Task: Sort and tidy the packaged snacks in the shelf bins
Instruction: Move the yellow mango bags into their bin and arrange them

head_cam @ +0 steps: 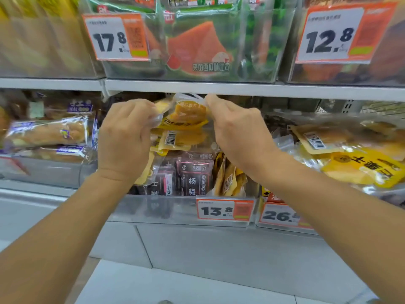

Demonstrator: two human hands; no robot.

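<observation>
Both hands up: left hand [126,137] and right hand [237,128] pinch the yellow packs' [184,126] top corners, packs hanging upright between them, right above the middle bin [153,208], neither hand nearer.

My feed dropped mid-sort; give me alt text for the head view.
Both hands, left hand and right hand, pinch a clear yellow snack packet by its top corners above the middle shelf bin, which holds dark plum packets and bears a 13.8 price tag.
</observation>
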